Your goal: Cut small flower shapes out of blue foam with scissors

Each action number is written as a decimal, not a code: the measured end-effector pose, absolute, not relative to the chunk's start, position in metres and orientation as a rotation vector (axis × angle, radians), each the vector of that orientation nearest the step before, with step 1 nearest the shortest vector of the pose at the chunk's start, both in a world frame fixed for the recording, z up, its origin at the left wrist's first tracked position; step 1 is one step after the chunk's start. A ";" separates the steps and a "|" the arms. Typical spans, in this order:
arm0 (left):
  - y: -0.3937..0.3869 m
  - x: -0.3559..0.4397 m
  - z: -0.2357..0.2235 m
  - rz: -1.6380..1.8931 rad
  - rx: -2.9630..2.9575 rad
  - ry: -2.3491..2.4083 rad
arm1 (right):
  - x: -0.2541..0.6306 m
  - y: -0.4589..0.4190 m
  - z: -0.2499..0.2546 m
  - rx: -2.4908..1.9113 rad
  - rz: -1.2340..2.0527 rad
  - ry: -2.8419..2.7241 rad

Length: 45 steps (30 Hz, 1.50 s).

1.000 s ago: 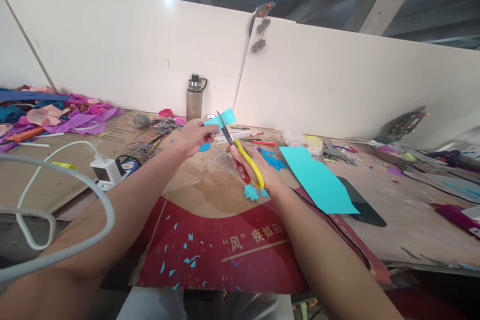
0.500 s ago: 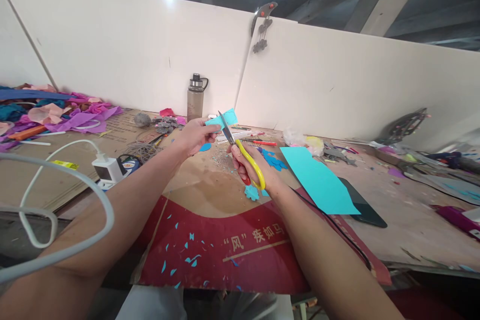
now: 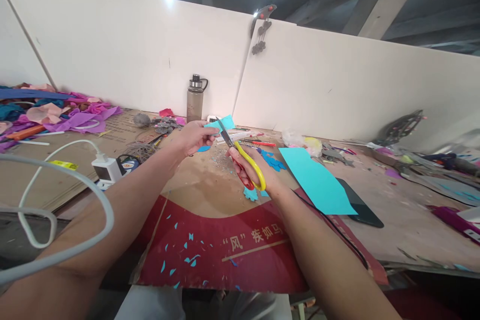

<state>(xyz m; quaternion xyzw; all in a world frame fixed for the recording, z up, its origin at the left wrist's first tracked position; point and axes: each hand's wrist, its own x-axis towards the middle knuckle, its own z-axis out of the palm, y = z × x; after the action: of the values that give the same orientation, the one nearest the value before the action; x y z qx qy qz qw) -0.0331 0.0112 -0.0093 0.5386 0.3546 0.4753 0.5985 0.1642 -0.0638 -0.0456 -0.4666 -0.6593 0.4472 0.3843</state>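
Between the fingertips of my left hand is a small strip of turquoise paper, held up above the table. My right hand grips a pair of scissors with one yellow and one red handle loop. Their blades point up and to the left, against the strip; whether they bite into it is hard to tell. Below my right hand lie a turquoise scalloped cut-out and, partly behind the hand, several blue cut-outs. A larger turquoise sheet lies to the right, over a dark flat tablet-like object.
Turquoise snippets dot the red cardboard at the front. A bottle stands by the white partition. At left are a white charger, a looping white cable and crumpled coloured scraps. A black cord runs at right.
The scissors' handle loops have spread slightly apart, with more of the red one showing. The turquoise strip has dipped a little. Both hands keep their hold.
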 end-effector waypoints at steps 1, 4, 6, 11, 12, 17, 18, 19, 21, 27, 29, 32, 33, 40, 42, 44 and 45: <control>0.012 -0.034 -0.009 1.079 1.241 0.842 | 0.164 -0.065 -0.045 -1.208 1.146 -1.678; 0.014 -0.035 -0.011 1.027 1.204 0.906 | 0.164 -0.067 -0.041 -1.274 1.178 -1.672; 0.017 -0.036 -0.013 0.995 1.192 0.952 | 0.164 -0.068 -0.038 -1.332 1.198 -1.670; 0.026 -0.043 -0.023 0.882 1.283 1.016 | 0.166 -0.070 -0.036 -1.417 1.256 -1.653; 0.027 -0.046 -0.025 0.836 1.340 1.013 | 0.167 -0.069 -0.037 -1.412 1.263 -1.639; 0.019 -0.056 -0.025 0.386 1.647 0.971 | 0.175 -0.057 -0.049 -1.313 1.145 -1.508; 0.015 -0.055 -0.023 0.309 1.650 0.986 | 0.176 -0.054 -0.051 -1.298 1.116 -1.482; 0.011 -0.054 -0.021 0.248 1.651 1.013 | 0.178 -0.051 -0.053 -1.289 1.098 -1.455; 0.005 -0.052 -0.017 0.121 1.709 1.052 | 0.180 -0.046 -0.054 -1.284 1.087 -1.407; 0.018 -0.047 -0.024 0.357 2.162 1.293 | 0.179 -0.044 -0.053 -1.249 1.014 -1.380; 0.029 -0.039 -0.035 0.526 2.217 1.458 | 0.178 -0.042 -0.054 -1.264 0.990 -1.354; 0.043 -0.021 -0.054 0.551 2.331 1.631 | 0.177 -0.035 -0.058 -1.269 0.967 -1.319; 0.047 -0.015 -0.060 0.527 2.316 1.670 | 0.177 -0.032 -0.059 -1.268 0.959 -1.313; 0.070 0.005 -0.085 1.092 1.802 1.436 | 0.179 -0.025 -0.064 -1.224 0.975 -1.340; 0.074 0.005 -0.086 1.077 1.787 1.439 | 0.179 -0.026 -0.062 -1.218 0.987 -1.319; 0.074 0.005 -0.084 1.066 1.764 1.437 | 0.178 -0.028 -0.061 -1.210 0.996 -1.302; 0.072 0.005 -0.082 1.068 1.754 1.434 | 0.178 -0.028 -0.060 -1.203 0.995 -1.302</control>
<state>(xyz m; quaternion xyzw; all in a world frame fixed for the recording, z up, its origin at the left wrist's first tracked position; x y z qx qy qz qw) 0.0047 0.0725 -0.0817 0.6650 0.5437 0.4051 0.3133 0.1777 -0.0281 -0.0601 -0.5031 -0.5445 0.4160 0.5267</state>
